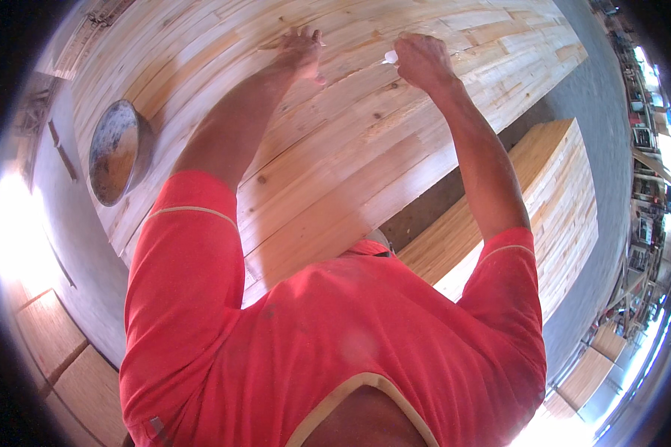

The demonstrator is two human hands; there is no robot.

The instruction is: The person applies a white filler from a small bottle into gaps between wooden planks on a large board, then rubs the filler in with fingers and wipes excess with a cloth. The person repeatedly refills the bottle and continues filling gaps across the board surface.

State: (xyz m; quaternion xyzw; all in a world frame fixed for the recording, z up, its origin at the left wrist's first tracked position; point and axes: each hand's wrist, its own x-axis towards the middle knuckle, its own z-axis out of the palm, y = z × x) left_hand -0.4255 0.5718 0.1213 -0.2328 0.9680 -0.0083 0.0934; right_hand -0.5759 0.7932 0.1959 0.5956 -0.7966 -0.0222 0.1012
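Note:
A large panel of joined wood strips [335, 139] lies before me, with knots and long seams between its strips. My left hand [303, 51] is over the far part of the panel, fingers spread, holding nothing that I can see; whether it touches the wood is unclear. To its right, my right hand [424, 58] is closed around a small object whose white, rounded end [391, 57] sticks out on the left. The rest of that object is hidden in the fist, so its kind cannot be told.
A round metal bowl [120, 153] with stained insides stands on the panel at the left. A stack of wood panels [556, 184] is at the right, beyond a dark gap. Wooden boards [53, 335] lie at the lower left. Cluttered shelving [646, 184] lines the far right.

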